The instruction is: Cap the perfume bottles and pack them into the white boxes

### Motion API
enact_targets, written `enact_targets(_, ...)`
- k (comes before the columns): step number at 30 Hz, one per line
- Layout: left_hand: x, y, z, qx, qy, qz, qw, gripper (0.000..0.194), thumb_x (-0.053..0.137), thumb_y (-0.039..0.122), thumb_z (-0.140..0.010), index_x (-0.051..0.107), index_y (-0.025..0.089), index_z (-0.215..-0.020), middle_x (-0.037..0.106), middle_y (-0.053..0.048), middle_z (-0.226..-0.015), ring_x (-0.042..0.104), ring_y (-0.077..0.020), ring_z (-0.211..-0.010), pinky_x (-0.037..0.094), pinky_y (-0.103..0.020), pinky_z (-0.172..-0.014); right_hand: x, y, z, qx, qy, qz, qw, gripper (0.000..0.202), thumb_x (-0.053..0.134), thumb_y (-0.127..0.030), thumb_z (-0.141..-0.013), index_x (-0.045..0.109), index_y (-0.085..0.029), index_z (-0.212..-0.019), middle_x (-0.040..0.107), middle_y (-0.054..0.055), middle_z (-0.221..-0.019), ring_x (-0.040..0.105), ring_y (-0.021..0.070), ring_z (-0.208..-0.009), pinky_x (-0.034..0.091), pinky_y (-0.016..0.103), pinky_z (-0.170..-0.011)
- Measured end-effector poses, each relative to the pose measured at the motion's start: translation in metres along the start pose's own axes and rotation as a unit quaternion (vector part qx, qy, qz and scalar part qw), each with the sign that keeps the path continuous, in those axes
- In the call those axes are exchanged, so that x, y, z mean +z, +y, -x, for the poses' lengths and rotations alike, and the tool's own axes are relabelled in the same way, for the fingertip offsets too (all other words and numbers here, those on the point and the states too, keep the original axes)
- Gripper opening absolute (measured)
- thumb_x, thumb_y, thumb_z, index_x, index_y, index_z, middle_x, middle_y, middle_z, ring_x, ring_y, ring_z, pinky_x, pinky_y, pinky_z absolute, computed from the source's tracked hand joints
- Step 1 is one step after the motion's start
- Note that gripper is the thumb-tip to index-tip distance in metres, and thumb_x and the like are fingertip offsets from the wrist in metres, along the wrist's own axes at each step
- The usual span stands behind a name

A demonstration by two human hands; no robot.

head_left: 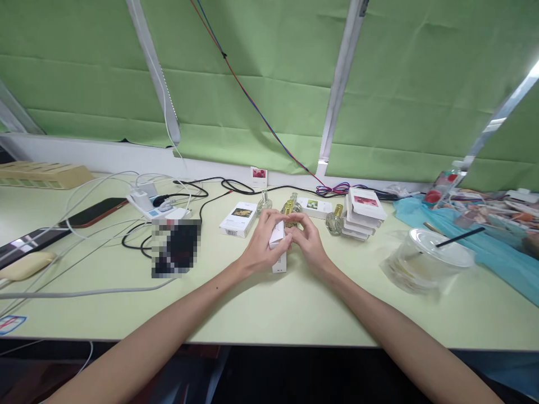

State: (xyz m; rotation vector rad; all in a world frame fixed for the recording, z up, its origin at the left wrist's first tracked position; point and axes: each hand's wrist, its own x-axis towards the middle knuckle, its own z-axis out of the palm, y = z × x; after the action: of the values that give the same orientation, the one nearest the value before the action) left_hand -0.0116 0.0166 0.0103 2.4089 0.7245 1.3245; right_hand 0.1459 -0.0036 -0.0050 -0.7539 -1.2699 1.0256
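Observation:
My left hand [266, 246] is closed around a small white carton [279, 265], held upright just over the table. My right hand [310, 241] meets it from the other side, its thumb and fingers bent together at the carton's upper edge. The fingers partly hide the carton's top. Right behind the hands stand glass perfume bottles with gold caps [289, 206], partly covered by my fingers. Another glass bottle [264, 201] stands behind my left hand, and one more [335, 220] to the right of my right hand.
A white box with a yellow-flower picture [238, 219] lies at left; a stack of white boxes [364, 213] stands at right. Further right are a lidded plastic cup [429, 258] with a black straw and a blue plastic sheet [484, 247]. Cables and a power strip [147, 205] spread over the left.

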Motion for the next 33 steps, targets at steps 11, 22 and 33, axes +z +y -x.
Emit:
enact_targets(11,0.0,0.0023,-0.0005,-0.011,-0.009,0.0,1.0,0.033,0.053,0.038,-0.096,0.056,0.021,-0.124,0.05,-0.012,-0.121,0.052,-0.0278,-0.119,0.047,-0.048,-0.104,-0.0004,0.0008,-0.0009,0.007,0.01,-0.004,1.0,0.029,0.071,-0.038,-0.081,0.058,-0.025,-0.104,0.056,0.002,-0.105,0.057,0.0144,-0.075,0.049,0.027,-0.057)
enact_targets(22,0.0002,0.0002,0.0009,-0.008,-0.024,0.006,1.0,0.039,0.056,0.044,-0.096,0.056,0.022,-0.128,0.05,-0.012,-0.123,0.051,-0.0277,-0.124,0.046,-0.048,-0.108,-0.0018,0.0005,-0.0013,-0.009,0.017,0.02,1.0,0.031,0.07,-0.047,-0.085,0.06,-0.026,-0.105,0.059,0.003,-0.107,0.058,0.0149,-0.078,0.05,0.027,-0.061)
enact_targets(33,-0.0016,-0.0051,0.0027,-0.008,-0.041,0.038,0.998,0.047,0.035,0.052,-0.104,0.055,0.023,-0.135,0.047,-0.012,-0.125,0.049,-0.0271,-0.126,0.042,-0.048,-0.112,-0.0013,0.0015,-0.0015,-0.005,0.003,0.015,1.0,0.041,0.075,-0.053,-0.082,0.056,-0.025,-0.106,0.057,0.003,-0.108,0.055,0.0111,-0.065,0.047,0.027,-0.053)
